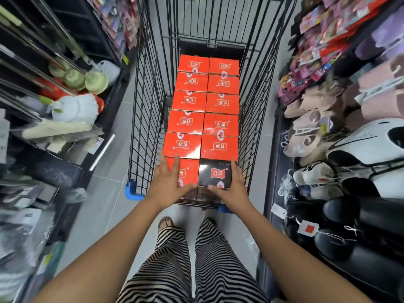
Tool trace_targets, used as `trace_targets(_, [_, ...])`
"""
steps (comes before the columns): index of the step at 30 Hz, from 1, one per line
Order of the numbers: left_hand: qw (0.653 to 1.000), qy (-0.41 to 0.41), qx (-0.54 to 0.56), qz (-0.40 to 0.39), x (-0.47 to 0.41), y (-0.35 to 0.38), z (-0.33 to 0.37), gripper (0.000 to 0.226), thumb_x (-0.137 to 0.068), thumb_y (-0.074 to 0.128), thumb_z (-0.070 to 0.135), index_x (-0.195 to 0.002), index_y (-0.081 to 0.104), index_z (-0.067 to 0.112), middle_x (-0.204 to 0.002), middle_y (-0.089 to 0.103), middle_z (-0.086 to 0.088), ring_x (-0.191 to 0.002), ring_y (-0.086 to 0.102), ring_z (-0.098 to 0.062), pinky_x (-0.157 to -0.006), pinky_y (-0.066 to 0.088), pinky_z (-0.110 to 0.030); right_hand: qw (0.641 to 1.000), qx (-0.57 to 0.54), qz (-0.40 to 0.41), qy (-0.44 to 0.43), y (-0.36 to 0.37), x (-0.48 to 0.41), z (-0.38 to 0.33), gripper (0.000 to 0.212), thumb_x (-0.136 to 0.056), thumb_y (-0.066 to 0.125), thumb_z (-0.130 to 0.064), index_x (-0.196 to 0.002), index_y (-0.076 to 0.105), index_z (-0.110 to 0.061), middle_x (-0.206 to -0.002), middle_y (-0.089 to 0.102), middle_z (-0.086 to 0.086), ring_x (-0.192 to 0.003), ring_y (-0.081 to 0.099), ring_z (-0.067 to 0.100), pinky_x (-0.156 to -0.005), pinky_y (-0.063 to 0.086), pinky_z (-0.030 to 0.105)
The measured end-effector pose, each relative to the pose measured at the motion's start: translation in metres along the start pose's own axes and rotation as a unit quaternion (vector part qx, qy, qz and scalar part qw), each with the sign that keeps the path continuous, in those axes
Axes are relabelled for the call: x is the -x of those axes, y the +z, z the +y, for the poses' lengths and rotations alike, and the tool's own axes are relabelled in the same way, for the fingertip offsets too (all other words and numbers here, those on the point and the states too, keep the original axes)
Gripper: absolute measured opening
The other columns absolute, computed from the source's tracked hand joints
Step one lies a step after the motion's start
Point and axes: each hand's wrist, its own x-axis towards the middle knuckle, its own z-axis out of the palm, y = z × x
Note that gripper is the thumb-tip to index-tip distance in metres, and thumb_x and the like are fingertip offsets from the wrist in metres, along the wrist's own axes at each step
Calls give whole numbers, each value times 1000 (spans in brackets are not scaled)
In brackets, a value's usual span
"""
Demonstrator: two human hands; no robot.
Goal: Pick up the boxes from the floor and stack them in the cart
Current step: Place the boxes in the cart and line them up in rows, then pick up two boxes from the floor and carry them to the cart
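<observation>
11 red boxes (185,122) and 1 black box (215,173) fill the cart (147,95).

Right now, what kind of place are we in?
Probably a shop aisle: a wire cart holds red boxes, and slippers with price tags line one side.
</observation>
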Motion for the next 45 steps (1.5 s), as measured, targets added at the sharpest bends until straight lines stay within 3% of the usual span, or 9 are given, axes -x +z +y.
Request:
trace_targets(6, [1000,7,16,3,3,3,-5,123,-72,63,70,-150,-19,21,-152,-34,-13,-145,1,-37,-117,12,-45,1000,-1,-1,5,-3,2,1,116,-70,83,-42,-154,4,-34,-160,12,0,-147,13,16,-117,26,46])
trace_targets(11, [1000,-12,11,-18,1,-4,1,120,-75,66,64,-150,-17,22,-152,-34,-13,-144,1,-35,-116,14,-45,1000,19,-20,15,-11,6,-7,113,-74,80,-42,-153,1,-34,-161,8,2,-147,15,20,-118,23,40])
trace_targets(15, [999,-27,-1,41,12,-5,3,108,-78,63,64,-153,-3,23,-158,-16,-17,-146,2,-35,-118,11,-45,989,148,7,28,-13,13,-23,102,-82,72,-45,-155,5,-22,-161,2,12,-148,6,28,-118,16,43])
trace_targets(18, [994,-34,38,94,37,-9,1,92,-84,59,57,-153,10,22,-159,-5,-17,-147,2,-31,-117,8,-40,971,230,54,-33,-6,25,-55,87,-88,65,-41,-153,14,-13,-160,8,16,-147,8,33,-118,18,45])
trace_targets(23, [984,-90,-8,154,102,-17,-23,91,-79,20,74,-151,22,19,-159,8,-16,-146,12,-32,-116,14,-43,926,309,-37,-214,40,62,-104,73,-91,58,-41,-150,27,-11,-153,24,17,-141,22,34,-114,21,44])
trace_targets(27, [969,-184,-49,155,170,-24,-67,103,-69,1,77,-152,17,18,-159,13,-14,-145,13,-28,-114,15,-40,833,418,-97,-349,99,106,-134,69,-84,44,-57,-127,53,-4,-119,56,21,-111,53,40,-89,46,49])
trace_targets(30, [949,-261,-57,168,235,-19,-116,78,-90,28,67,-150,19,18,-157,19,-15,-144,16,-32,-114,16,-43,763,490,-127,-401,151,149,-153,68,-79,40,-59,-113,64,-6,-100,64,18,-90,62,37,-71,53,45])
trace_targets(35, [896,-386,-36,216,375,7,-193,75,-94,36,60,-151,18,16,-157,20,-14,-143,19,-33,-115,17,-45,670,528,-207,-479,256,252,-165,66,-94,47,-52,-143,37,-8,-138,44,20,-129,38,37,-101,34,47])
trace_targets(45, [729,-623,83,270,634,132,-279,71,-95,32,58,-150,21,15,-153,29,-14,-141,25,-34,-112,21,-43,434,562,-342,-615,439,467,-132,67,-96,39,-54,-145,30,-10,-138,41,18,-128,36,34,-100,34,43])
